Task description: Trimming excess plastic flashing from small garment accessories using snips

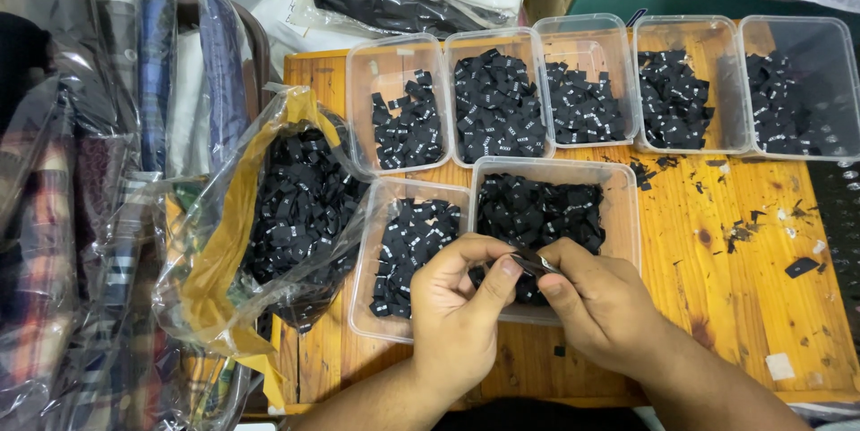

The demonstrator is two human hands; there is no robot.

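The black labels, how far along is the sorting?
Done: seven clear tubs already hold black labels. In hand: the left hand and right hand pinch one label between them over the front tubs. Left: the plastic bag looks full of labels.

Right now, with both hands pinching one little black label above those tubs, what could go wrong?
The label, pinched between the left hand and right hand, could slip and drop into either tub below, the left tub or the right tub, perhaps the wrong one. The open bag bulges at the table edge and could spill. Stray scraps might get mixed in.
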